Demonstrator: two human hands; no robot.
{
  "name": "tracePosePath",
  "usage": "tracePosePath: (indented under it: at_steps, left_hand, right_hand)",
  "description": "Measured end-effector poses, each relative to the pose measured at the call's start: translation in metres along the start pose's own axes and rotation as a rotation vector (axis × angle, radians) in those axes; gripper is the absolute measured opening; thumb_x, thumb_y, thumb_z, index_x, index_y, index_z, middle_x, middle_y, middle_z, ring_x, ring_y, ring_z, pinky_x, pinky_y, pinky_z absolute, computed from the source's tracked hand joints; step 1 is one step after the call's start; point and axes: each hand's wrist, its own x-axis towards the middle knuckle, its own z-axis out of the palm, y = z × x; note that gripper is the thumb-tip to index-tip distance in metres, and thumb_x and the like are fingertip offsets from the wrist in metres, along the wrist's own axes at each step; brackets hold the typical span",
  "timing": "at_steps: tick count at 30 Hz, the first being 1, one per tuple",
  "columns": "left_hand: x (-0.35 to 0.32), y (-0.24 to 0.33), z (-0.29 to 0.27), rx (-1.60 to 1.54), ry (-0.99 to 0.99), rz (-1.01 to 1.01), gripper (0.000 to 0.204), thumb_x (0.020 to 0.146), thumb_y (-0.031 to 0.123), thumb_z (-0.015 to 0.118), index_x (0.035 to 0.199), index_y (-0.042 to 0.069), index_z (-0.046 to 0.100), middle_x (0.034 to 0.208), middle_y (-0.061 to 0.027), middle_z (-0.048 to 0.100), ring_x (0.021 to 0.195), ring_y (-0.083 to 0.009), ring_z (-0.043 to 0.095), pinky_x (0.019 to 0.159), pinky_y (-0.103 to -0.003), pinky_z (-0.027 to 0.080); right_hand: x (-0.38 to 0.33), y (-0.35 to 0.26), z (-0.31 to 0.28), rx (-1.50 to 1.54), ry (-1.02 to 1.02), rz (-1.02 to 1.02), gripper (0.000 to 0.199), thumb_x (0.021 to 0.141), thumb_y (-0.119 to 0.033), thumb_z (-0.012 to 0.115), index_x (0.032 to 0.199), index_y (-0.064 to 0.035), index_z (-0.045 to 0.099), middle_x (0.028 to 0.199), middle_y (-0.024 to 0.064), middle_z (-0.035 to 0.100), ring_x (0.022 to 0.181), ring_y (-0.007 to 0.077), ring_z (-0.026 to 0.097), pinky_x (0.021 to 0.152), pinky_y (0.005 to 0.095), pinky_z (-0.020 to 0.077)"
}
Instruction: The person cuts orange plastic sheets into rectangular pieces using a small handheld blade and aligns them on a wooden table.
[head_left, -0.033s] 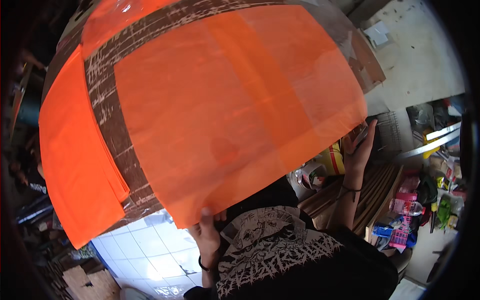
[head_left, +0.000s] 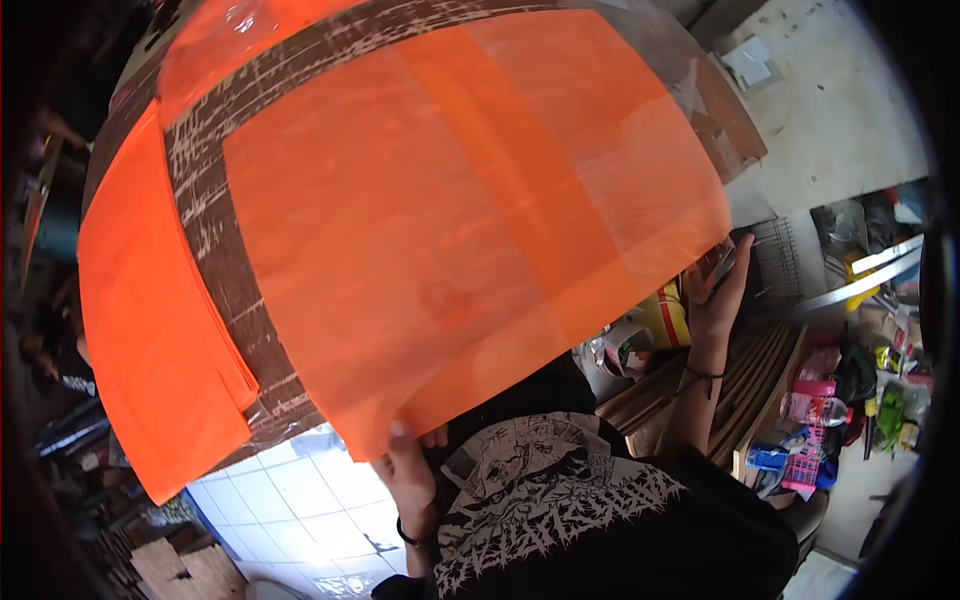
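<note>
A thin, partly see-through orange sheet (head_left: 400, 220) with a darker band across it spreads over a brown, scratched work surface (head_left: 230, 230). My left hand (head_left: 408, 475) is closed on its near left corner, the thumb on top and the other fingers mostly underneath. At the near right corner, my right hand (head_left: 718, 300) holds the edge from below; its thumb points up and its fingers are partly hidden by the sheet. The near edge between my hands hangs free of the surface. A folded stack of brighter orange sheets (head_left: 160, 310) lies to the left.
Another orange piece under clear plastic (head_left: 240, 40) lies at the far left. White tiles (head_left: 300, 490) show below the surface. On the right are wooden strips (head_left: 745, 385), a pink basket (head_left: 805, 460), a plastic bottle (head_left: 815, 410) and a pale tabletop (head_left: 830, 110).
The orange sheet has shifted very slightly to the left. My left hand has moved slightly left and toward me, still on the corner. My right hand has hardly moved.
</note>
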Motion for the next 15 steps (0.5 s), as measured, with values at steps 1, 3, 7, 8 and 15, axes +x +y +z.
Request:
tracePosePath:
  at_steps: [1,3,7,8,15]
  left_hand:
    - [0.0,0.006,0.004,-0.015,0.083,0.031,0.03,0.098,0.027,0.051,0.107,-0.001,0.054,0.07,-0.0067,0.053,0.055,-0.0131,0.048,0.05,-0.026,0.041]
    - [-0.001,0.018,0.013,0.055,0.165,0.011,0.036,0.097,0.033,0.049,0.107,-0.002,0.054,0.067,-0.007,0.052,0.052,-0.0135,0.047,0.046,-0.027,0.04]
    - [0.004,0.037,0.016,0.129,0.29,0.113,0.047,0.097,0.038,0.047,0.11,-0.007,0.051,0.052,-0.0062,0.043,0.035,-0.0143,0.04,0.033,-0.027,0.037]
    - [0.002,0.043,0.009,0.144,0.283,0.129,0.046,0.097,0.036,0.046,0.11,-0.008,0.05,0.05,-0.0065,0.043,0.034,-0.0147,0.04,0.032,-0.028,0.038]
    - [0.043,0.124,-0.012,-0.011,0.111,0.28,0.046,0.097,0.025,0.049,0.128,-0.008,0.045,0.124,-0.0136,0.056,0.111,-0.0212,0.056,0.096,-0.035,0.043]
  right_hand:
    - [0.002,-0.004,-0.001,-0.032,0.013,-0.017,0.056,0.098,-0.052,0.039,0.118,-0.0015,0.053,0.095,0.0003,0.061,0.051,0.0027,0.039,0.039,0.0169,0.0235]
    - [0.011,-0.009,-0.005,-0.057,0.041,-0.05,0.054,0.099,-0.048,0.042,0.126,-0.0027,0.051,0.094,0.0005,0.062,0.045,0.0019,0.035,0.038,0.0171,0.0231]
    - [0.024,-0.013,-0.023,-0.125,-0.018,-0.058,0.036,0.098,-0.037,0.049,0.114,-0.0053,0.054,0.082,-0.0015,0.059,0.043,0.0013,0.035,0.035,0.0178,0.0225]
    - [0.028,-0.013,-0.025,-0.147,-0.02,-0.056,0.023,0.096,-0.029,0.055,0.105,-0.0076,0.053,0.075,-0.0028,0.054,0.046,0.0007,0.038,0.035,0.0168,0.0231]
    - [0.038,-0.076,0.038,0.147,-0.125,-0.237,0.026,0.089,-0.013,0.061,0.112,-0.0036,0.054,0.1,0.0065,0.063,0.091,0.0154,0.063,0.08,0.0294,0.0523]
